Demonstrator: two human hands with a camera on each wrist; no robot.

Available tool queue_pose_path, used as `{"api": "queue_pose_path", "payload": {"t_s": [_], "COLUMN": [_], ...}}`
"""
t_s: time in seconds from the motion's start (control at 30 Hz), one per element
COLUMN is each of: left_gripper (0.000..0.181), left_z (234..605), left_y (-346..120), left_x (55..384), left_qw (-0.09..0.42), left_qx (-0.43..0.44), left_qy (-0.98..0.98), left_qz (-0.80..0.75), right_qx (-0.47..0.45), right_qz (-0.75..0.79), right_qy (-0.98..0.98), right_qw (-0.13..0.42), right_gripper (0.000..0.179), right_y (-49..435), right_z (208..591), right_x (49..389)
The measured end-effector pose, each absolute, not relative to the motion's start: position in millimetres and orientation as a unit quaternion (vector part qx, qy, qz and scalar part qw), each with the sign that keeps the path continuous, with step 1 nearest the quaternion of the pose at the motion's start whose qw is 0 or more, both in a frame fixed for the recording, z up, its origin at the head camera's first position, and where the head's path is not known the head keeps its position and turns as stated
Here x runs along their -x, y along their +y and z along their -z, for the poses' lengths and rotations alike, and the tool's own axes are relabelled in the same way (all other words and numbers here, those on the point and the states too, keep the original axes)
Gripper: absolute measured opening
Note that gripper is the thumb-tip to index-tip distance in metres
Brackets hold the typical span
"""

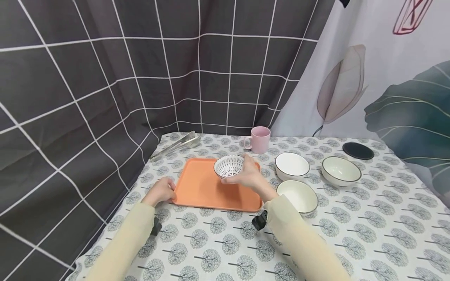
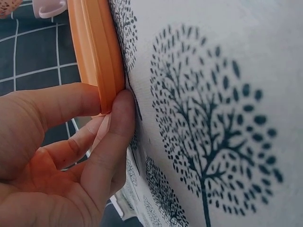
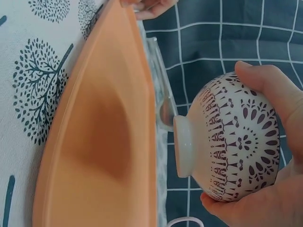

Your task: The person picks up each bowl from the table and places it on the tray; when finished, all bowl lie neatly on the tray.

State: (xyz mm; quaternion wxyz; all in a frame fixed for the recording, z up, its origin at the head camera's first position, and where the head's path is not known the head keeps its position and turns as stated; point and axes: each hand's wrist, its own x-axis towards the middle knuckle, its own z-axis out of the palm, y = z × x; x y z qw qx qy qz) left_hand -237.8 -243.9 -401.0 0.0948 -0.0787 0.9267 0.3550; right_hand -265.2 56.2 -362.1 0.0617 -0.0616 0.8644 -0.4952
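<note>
An orange tray point(image 1: 202, 187) lies on the patterned tablecloth in the head view. My left hand point(image 1: 161, 191) pinches its near left corner, thumb on one side and a finger on the other in the left wrist view point(image 2: 71, 151). With my right hand point(image 1: 249, 175) I grip a small bowl point(image 1: 228, 166) by its rim, above the tray. Dark purple patterns cover this bowl point(image 3: 236, 137) in the right wrist view, where its foot hangs apart from the tray point(image 3: 99, 142) and a shadow falls on the tray's floor.
Beyond the tray stand a pink mug point(image 1: 260, 139) and metal tongs point(image 1: 175, 146). To the right are a white bowl point(image 1: 292, 165), a cream bowl point(image 1: 298, 196) partly behind my right sleeve, another pale bowl point(image 1: 341, 171) and a black round disc point(image 1: 358, 150). A dark checked curtain point(image 1: 218, 89) hangs behind.
</note>
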Motion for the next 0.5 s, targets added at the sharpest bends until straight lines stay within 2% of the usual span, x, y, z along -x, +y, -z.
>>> {"api": "queue_pose_path", "payload": {"t_s": [0.5], "left_gripper": [0.025], "left_z": [400], "left_y": [-241], "left_x": [241], "left_qw": [0.089], "left_qx": [0.078], "left_qy": [0.932], "left_qz": [-0.342], "right_qx": [0.07], "right_qz": [0.477], "right_qy": [0.872], "right_qw": [0.081], "right_gripper": [0.13], "right_y": [33], "right_z": [358], "right_x": [276]}}
